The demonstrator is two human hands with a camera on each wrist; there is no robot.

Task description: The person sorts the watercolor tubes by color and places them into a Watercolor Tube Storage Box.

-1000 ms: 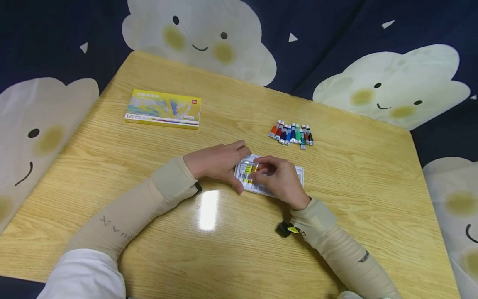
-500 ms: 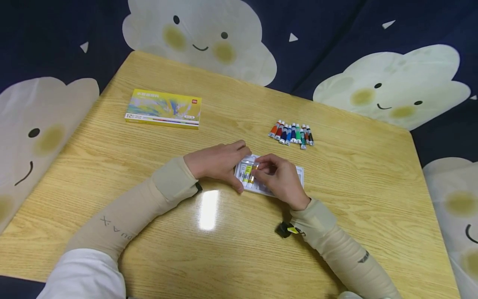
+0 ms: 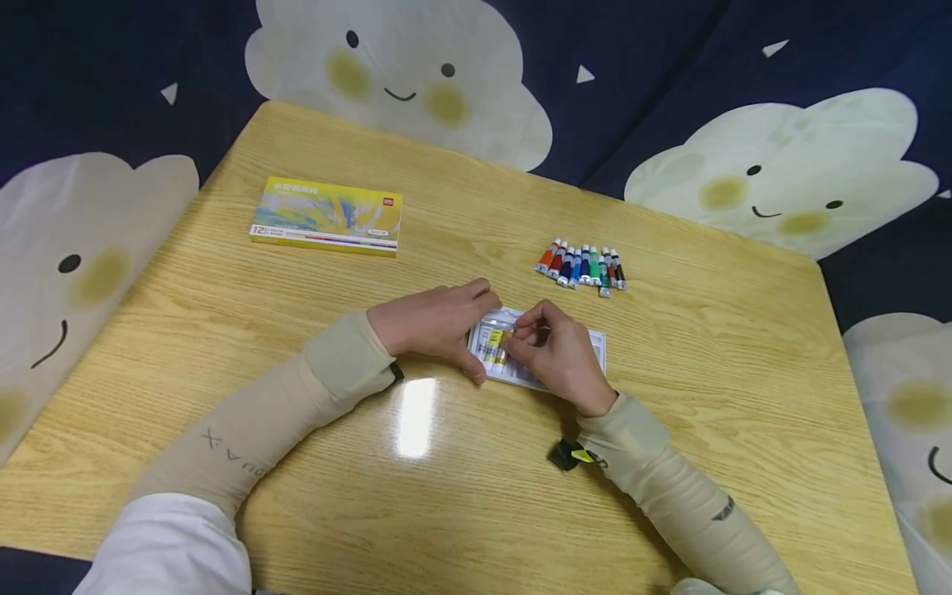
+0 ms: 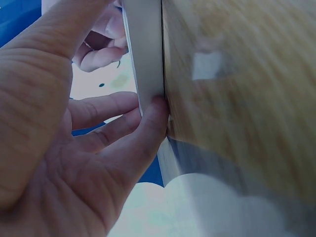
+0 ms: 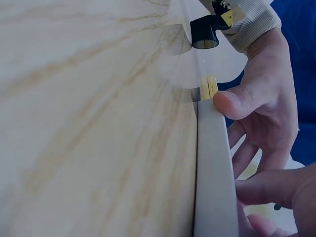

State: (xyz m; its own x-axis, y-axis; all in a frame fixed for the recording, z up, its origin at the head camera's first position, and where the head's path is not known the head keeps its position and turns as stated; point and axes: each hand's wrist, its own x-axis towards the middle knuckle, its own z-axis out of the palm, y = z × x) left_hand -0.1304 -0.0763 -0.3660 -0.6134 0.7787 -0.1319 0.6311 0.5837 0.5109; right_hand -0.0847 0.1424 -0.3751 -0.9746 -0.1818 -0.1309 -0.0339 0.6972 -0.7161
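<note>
A white plastic paint tray lies on the table in front of me. My left hand grips its left end, thumb at the near edge and fingers at the far edge; the left wrist view shows the thumb against the tray's side wall. Inside that end lie a white paint tube and a yellow paint tube. Beside them my right hand pinches an orange-yellow paint tube between thumb and index finger, covering part of it and the tray's middle.
Beyond the tray, several small paint tubes in orange, red, blue, green, brown and black lie side by side. A yellow paint box sits at the back left of the wooden table. A dark cloud-patterned cloth hangs behind the table.
My right hand's fingertips have risen and drawn back slightly at the orange-yellow paint tube. My left hand stays in place on the tray.
</note>
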